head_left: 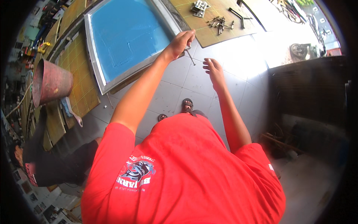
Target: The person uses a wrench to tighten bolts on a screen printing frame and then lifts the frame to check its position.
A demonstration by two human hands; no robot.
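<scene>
A silk-screen frame (97,59) with pale borders and blue mesh (128,35) lies tilted on the work table. My left hand (179,44) is closed at its near right corner; the fingers hide what they grip. Just below this fist a thin metal bolt (190,56) sticks down and out over the floor. My right hand (213,70) hangs in the air to the right of the bolt. Its fingers are apart and it holds nothing.
Left of the frame stands a stained pink bucket (56,83) on a yellow-brown board, a handled tool (77,116) beside it. Metal fittings (222,24) and a black bracket (240,16) lie on the right-hand board (209,37). A person in black (59,164) is at lower left.
</scene>
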